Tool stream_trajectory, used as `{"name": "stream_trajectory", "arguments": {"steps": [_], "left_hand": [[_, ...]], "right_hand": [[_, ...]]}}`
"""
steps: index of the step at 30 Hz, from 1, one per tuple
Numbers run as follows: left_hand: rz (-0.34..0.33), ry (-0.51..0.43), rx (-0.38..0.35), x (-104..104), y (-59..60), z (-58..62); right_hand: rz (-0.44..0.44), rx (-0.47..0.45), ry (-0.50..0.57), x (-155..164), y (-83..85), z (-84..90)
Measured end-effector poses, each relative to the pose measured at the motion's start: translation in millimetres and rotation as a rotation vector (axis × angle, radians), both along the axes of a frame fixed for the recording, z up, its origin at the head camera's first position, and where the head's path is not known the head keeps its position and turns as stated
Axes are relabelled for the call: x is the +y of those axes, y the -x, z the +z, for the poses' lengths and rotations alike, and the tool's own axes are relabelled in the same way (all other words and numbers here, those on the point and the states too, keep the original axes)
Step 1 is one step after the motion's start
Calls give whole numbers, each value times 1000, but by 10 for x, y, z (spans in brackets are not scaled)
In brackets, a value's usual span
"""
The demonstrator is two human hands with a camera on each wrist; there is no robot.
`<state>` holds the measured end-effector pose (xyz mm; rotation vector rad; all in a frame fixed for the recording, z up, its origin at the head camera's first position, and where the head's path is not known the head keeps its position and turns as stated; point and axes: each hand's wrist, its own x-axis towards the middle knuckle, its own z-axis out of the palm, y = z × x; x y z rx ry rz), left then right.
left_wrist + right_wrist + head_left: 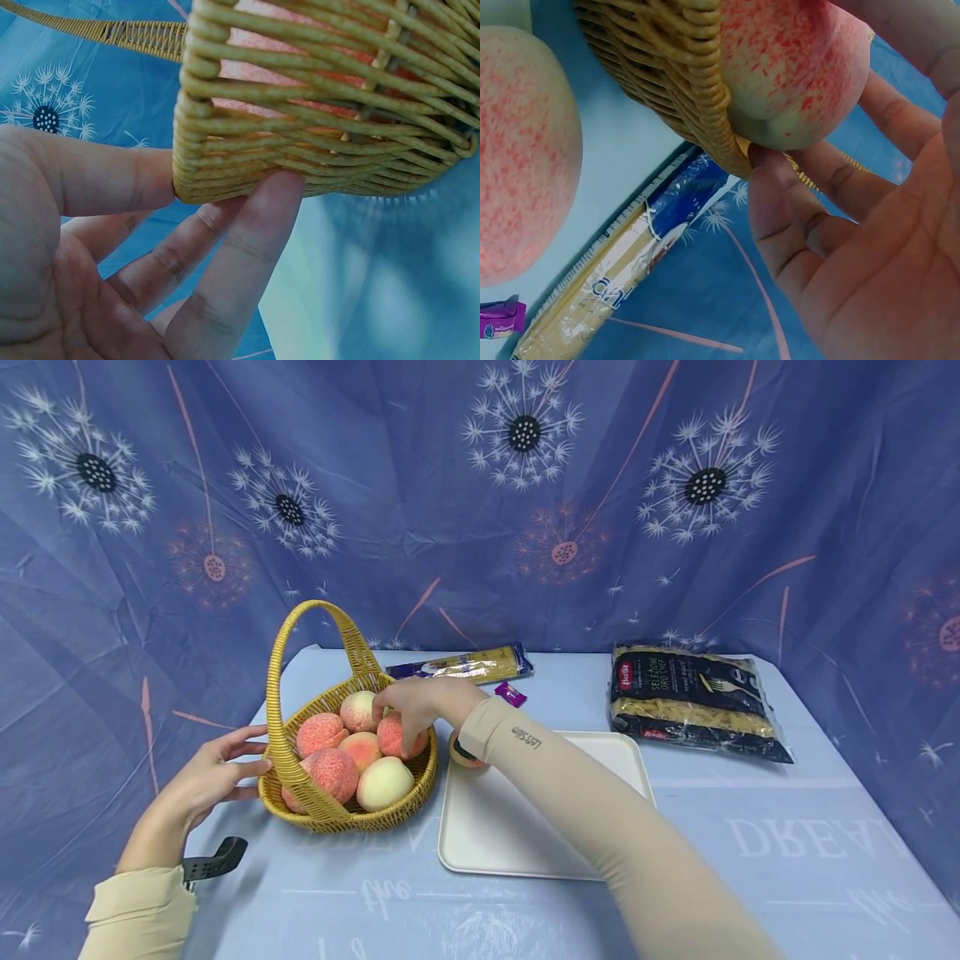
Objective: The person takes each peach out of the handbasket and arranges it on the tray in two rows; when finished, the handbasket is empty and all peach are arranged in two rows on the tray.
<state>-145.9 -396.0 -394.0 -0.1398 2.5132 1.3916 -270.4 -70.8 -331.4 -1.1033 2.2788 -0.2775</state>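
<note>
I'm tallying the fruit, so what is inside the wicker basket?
At least six peaches show inside the wicker basket; the right hand grips one. Anything beneath the peaches is covered and cannot be seen.

2 cream sleeves (600, 814), 1 lettered

Peaches (385, 784) lie in the basket (397, 812) — left of the tray (517, 831).

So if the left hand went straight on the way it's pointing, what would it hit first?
The wicker basket: the left hand touches its side. Behind the weave would probably come a reddish peach, though depth is hard to judge.
</note>
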Motion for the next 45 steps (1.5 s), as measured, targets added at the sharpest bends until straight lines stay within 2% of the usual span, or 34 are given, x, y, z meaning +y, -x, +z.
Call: {"name": "stream_trajectory", "arguments": {"steps": [13,22,36,45], "left_hand": [[-4,-12,8,3,8,-3],[-3,-16,13,-2,4,-13],[0,9,10,-8,0,-14],[2,5,1,-15,7,-8]], "right_hand": [[4,-25,-31,22,54,30],[-3,-82,44,75,132,-28],[34,-52,137,120,180,-135],[28,-84,215,205,224,-29]]}}
